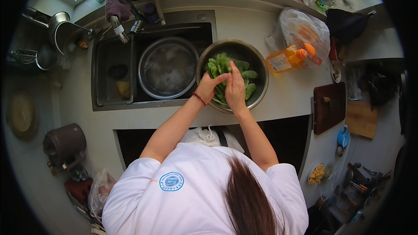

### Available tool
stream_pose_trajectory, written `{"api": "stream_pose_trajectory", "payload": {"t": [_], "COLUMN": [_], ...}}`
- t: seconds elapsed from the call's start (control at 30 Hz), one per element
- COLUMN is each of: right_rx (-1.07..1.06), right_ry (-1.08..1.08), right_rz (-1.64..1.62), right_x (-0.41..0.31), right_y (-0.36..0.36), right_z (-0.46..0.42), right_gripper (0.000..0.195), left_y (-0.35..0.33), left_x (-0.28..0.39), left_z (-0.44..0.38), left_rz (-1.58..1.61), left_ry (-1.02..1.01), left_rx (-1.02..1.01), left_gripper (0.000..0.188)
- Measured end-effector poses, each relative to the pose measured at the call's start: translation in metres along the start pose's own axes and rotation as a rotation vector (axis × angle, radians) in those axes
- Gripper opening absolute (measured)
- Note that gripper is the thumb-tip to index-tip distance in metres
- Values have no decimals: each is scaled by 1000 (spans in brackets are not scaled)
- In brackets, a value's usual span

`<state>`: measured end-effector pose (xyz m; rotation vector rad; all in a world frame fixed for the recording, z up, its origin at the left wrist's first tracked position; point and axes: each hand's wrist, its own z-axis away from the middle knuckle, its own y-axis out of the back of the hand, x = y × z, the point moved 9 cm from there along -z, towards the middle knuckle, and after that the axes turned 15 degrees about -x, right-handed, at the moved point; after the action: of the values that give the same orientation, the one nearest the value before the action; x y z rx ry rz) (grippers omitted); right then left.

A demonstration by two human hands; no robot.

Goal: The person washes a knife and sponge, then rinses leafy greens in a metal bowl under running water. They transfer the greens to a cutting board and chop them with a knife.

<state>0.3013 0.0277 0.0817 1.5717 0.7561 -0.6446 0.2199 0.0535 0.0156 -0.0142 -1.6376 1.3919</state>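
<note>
A metal bowl (263,86) stands on the counter, close against the sink's right side, with flat green bean pods (250,74) in it. Over its left part, my left hand (208,86) and my right hand (235,88) hold a bunch of the pods between them, thumbs near each other. The fingertips and the top of the bunch are slightly blurred. To the left, a round metal basin (168,67) of cloudy water sits inside the dark sink (209,32).
The faucet (135,26) with a purple cloth (117,6) rises behind the sink. A yellow sponge (123,89) lies in the left sink compartment. Right of the bowl are an orange dish soap bottle (282,60) and a plastic bag (303,27). A brown cutting board (329,107) is farther right.
</note>
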Motion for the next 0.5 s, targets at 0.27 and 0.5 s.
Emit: {"api": "stream_pose_trajectory", "payload": {"t": [0.27, 0.5], "right_rx": [-372, -256], "right_ry": [39, -483], "right_rz": [-385, 337], "right_x": [15, 105], "right_y": [-15, -36], "right_z": [-2, -18], "right_gripper": [58, 79], "left_y": [29, 46], "left_x": [9, 28], "left_z": [17, 22], "left_rz": [60, -44], "left_ry": [-28, -83], "left_rx": [141, 287], "left_gripper": [40, 39]}}
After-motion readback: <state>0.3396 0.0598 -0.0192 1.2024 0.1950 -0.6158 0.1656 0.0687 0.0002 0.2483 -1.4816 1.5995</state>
